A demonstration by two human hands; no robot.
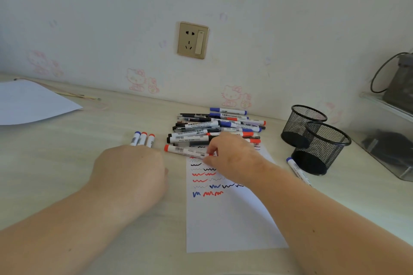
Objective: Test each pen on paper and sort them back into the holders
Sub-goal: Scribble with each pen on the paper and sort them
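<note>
A pile of markers and pens [214,126] with red, blue and black caps lies on the desk near the wall. Below it a white test sheet [225,214] carries red, blue and black squiggles. My right hand [230,158] pinches the near end of a red-capped marker [183,150] lying across the sheet's top. My left hand [129,172] rests on the desk over the near ends of three markers [143,138], one blue-capped and two red-capped; its fingers are hidden. Two black mesh holders [312,136] stand at the right, both looking empty.
A blue-capped marker [296,168] lies on the desk beside the nearer holder. A loose white sheet [33,102] sits at the far left. A clear plastic tray [388,138] holding dark items stands at the right edge. The wall has a socket [193,40].
</note>
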